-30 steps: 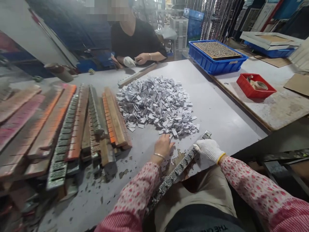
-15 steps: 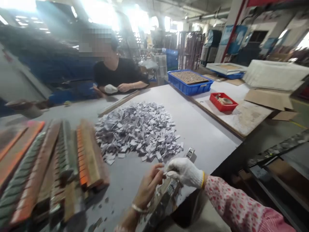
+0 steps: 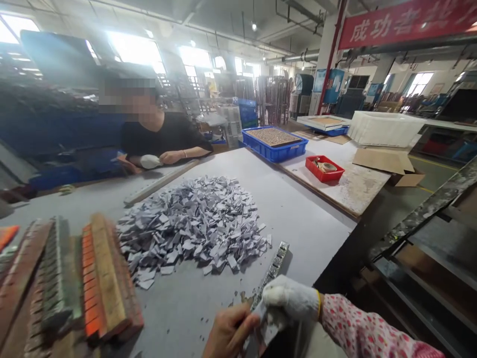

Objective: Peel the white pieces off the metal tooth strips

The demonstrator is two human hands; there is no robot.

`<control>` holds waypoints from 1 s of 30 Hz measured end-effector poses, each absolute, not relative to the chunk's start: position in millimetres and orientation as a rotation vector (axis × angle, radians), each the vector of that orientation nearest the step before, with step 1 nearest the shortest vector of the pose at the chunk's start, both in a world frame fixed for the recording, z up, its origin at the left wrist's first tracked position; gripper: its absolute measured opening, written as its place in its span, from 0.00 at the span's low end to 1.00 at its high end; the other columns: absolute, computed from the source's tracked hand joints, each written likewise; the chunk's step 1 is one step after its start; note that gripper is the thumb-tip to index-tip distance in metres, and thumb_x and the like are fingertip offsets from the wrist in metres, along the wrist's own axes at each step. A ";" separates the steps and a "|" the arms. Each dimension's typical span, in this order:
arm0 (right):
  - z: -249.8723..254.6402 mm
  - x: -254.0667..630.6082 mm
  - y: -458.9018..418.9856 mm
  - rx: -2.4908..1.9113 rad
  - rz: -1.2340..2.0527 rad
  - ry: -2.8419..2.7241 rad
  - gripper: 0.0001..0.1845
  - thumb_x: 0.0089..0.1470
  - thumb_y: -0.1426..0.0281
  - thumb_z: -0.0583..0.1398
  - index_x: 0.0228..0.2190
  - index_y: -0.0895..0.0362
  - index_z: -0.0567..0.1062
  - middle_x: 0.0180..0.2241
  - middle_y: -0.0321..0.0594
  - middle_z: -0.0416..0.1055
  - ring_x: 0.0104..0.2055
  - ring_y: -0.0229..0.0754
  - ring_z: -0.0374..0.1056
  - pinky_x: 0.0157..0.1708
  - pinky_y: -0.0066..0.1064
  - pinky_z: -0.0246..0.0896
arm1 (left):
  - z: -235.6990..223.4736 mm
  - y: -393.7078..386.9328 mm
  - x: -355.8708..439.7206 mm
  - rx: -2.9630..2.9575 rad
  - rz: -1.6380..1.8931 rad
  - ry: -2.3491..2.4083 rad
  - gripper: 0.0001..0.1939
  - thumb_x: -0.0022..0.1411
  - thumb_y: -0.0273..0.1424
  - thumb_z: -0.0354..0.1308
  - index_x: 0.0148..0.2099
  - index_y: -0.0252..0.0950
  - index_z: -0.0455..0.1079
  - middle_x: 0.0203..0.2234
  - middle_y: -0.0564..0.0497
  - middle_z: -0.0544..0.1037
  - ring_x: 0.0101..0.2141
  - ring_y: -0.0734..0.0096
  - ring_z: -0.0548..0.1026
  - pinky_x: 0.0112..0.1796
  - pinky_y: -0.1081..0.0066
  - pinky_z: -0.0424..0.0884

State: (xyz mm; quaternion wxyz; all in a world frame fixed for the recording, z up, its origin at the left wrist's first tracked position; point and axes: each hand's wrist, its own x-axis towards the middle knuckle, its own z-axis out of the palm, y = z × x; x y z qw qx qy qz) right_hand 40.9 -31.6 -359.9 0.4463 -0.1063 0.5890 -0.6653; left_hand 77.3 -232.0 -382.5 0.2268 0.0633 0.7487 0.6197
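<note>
My right hand, in a white knit glove, is curled over the near part of a long grey patterned strip that lies at the table's front edge. Bare and low in view, my left hand pinches a small pale tile piece against the glove. Just beyond both hands spreads a large heap of small pale grey tile pieces.
Stacked wooden and orange bars lie at the left. A person in black sits across the table with a long strip. At the right stand a blue crate and a red tray; a metal rack is beside me.
The camera has tilted up, so more of the hall shows. My left hand left the heap's edge and met the gloved right hand over the strip, now holding a small piece.
</note>
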 end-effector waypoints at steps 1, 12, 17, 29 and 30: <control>-359.4 43.2 -29.9 -0.239 -1.644 1.535 0.20 0.54 0.58 0.57 0.26 0.65 0.68 0.19 0.37 0.61 0.17 0.29 0.53 0.15 0.20 0.45 | -377.6 -229.6 80.0 0.176 1.707 2.148 0.31 0.52 0.57 0.48 0.19 0.32 0.56 0.15 0.55 0.59 0.23 0.91 0.53 0.24 0.86 0.47; -364.3 59.4 -13.3 -0.250 -1.477 1.738 0.24 0.59 0.54 0.51 0.28 0.63 0.67 0.21 0.38 0.64 0.21 0.33 0.59 0.23 0.24 0.52 | -361.9 -202.3 87.7 0.148 1.427 2.004 0.24 0.59 0.44 0.45 0.20 0.30 0.56 0.16 0.57 0.54 0.22 0.93 0.48 0.25 0.85 0.46; -368.4 9.3 16.8 -0.307 -1.020 2.437 0.27 0.65 0.55 0.44 0.28 0.62 0.68 0.24 0.39 0.66 0.26 0.34 0.61 0.30 0.26 0.52 | -379.5 -187.9 77.0 0.033 1.428 2.188 0.27 0.58 0.40 0.51 0.59 0.40 0.60 0.59 0.51 0.63 0.61 0.75 0.60 0.69 0.65 0.59; -367.3 -27.3 8.2 -0.534 0.322 2.597 0.25 0.65 0.59 0.44 0.38 0.57 0.76 0.36 0.45 0.73 0.40 0.53 0.71 0.34 0.39 0.61 | -401.1 -177.7 79.9 0.240 1.312 2.080 0.38 0.54 0.29 0.48 0.67 0.37 0.44 0.67 0.52 0.48 0.69 0.71 0.47 0.76 0.52 0.44; -364.1 -29.4 4.3 -0.514 0.352 2.550 0.25 0.65 0.60 0.44 0.38 0.58 0.76 0.36 0.47 0.73 0.40 0.55 0.71 0.35 0.42 0.63 | -399.6 -176.8 80.2 0.236 1.304 2.074 0.38 0.54 0.29 0.47 0.67 0.38 0.43 0.67 0.54 0.48 0.69 0.72 0.46 0.76 0.53 0.44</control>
